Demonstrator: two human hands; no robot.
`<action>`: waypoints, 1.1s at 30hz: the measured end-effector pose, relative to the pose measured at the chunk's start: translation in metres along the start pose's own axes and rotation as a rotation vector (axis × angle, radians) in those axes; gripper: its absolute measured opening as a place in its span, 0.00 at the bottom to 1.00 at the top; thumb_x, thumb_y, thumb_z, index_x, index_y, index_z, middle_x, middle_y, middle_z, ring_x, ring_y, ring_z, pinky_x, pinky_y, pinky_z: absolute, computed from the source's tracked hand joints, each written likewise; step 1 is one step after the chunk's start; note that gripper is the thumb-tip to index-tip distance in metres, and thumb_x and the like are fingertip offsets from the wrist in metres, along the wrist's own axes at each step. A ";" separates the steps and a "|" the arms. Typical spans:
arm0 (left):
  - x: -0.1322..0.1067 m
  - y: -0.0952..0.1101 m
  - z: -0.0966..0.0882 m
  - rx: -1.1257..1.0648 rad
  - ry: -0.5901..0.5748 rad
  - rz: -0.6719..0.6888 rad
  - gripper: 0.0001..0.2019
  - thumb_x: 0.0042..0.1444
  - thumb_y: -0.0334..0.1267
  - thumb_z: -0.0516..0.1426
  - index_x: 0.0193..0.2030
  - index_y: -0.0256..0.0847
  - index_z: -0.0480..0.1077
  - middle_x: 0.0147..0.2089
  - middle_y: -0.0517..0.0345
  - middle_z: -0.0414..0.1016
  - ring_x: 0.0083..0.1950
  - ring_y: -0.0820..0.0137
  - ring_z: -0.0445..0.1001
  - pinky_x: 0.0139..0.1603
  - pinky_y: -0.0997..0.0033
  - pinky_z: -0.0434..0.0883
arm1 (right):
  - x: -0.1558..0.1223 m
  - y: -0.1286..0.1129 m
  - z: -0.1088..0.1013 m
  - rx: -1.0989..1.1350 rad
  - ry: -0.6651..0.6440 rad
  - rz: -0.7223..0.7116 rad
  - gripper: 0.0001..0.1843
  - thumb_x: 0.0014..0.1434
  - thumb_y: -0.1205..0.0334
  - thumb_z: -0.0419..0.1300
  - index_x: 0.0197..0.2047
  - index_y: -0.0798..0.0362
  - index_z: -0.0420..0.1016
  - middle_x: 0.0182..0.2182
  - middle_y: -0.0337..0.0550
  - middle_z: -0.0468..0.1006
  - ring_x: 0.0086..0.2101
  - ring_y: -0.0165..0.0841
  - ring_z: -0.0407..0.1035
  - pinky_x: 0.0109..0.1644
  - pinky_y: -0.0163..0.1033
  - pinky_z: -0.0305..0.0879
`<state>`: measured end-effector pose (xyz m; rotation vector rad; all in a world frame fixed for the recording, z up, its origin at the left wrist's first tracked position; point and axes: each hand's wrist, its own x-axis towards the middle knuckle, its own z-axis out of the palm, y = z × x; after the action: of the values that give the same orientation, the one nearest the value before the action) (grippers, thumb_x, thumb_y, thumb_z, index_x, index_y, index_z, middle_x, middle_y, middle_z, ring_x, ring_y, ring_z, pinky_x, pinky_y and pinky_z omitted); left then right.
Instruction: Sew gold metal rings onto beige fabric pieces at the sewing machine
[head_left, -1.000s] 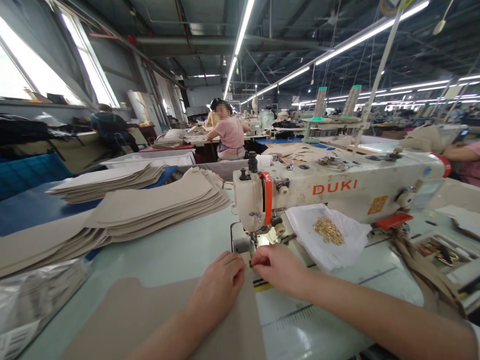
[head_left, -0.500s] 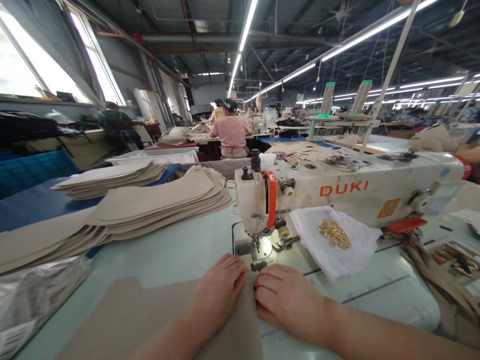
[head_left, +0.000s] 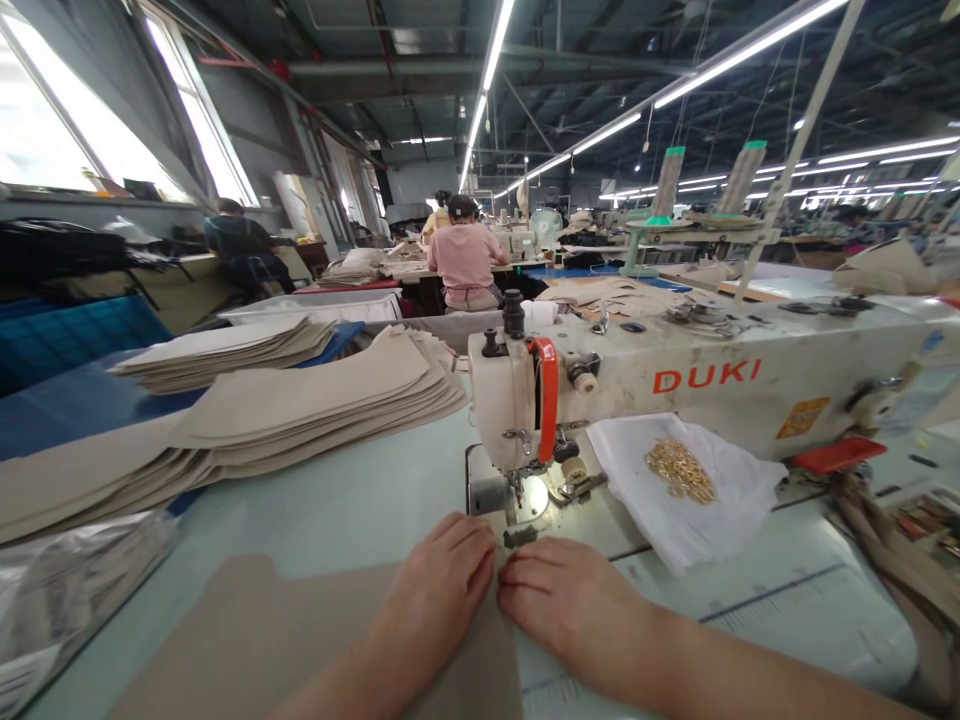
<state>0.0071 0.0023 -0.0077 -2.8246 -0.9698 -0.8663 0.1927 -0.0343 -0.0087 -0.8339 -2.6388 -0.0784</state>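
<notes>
A beige fabric panel [head_left: 300,630] lies flat on the table in front of me, its far tip just short of the sewing machine's needle [head_left: 519,490]. My left hand [head_left: 446,575] rests on the panel near its right edge, fingers curled together and pinching it. From the right, my right hand [head_left: 562,595] closes on that same edge, thumb hidden under the fingers. The two hands almost touch. Both sit in front of the lit metal needle plate [head_left: 534,497] of the white sewing machine [head_left: 600,390].
Stacked beige panels [head_left: 315,405] lie at the left, behind a clear plastic bag [head_left: 82,590]. Small gold metal pieces [head_left: 679,470] sit on a white cloth [head_left: 731,520] right of the needle. A person in a pink shirt [head_left: 465,262] sits farther ahead.
My right hand has shifted slightly left, closer to my left hand and over the panel's edge. The camera view has turned a little; the panel itself has hardly moved.
</notes>
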 end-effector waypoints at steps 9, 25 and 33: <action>0.002 0.001 0.002 0.001 -0.007 0.023 0.13 0.65 0.29 0.45 0.32 0.40 0.66 0.31 0.57 0.72 0.34 0.66 0.70 0.36 0.66 0.72 | -0.002 -0.001 0.002 0.010 -0.002 0.019 0.03 0.63 0.67 0.58 0.40 0.57 0.71 0.39 0.42 0.76 0.43 0.33 0.67 0.54 0.38 0.62; 0.001 0.000 0.003 -0.014 0.007 0.040 0.13 0.66 0.31 0.45 0.32 0.39 0.66 0.31 0.57 0.72 0.34 0.66 0.69 0.36 0.66 0.71 | 0.000 -0.001 0.001 0.001 0.004 0.016 0.02 0.62 0.68 0.58 0.39 0.57 0.72 0.38 0.43 0.76 0.42 0.33 0.67 0.52 0.39 0.64; 0.003 0.005 -0.002 -0.006 -0.013 0.016 0.12 0.64 0.29 0.47 0.33 0.39 0.68 0.32 0.56 0.74 0.34 0.66 0.71 0.38 0.66 0.73 | 0.001 -0.002 0.001 -0.059 0.019 0.067 0.05 0.63 0.68 0.57 0.42 0.57 0.72 0.41 0.46 0.75 0.44 0.35 0.66 0.54 0.41 0.63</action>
<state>0.0106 -0.0003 -0.0036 -2.8422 -0.9459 -0.8522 0.1905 -0.0353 -0.0087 -0.9353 -2.6002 -0.1470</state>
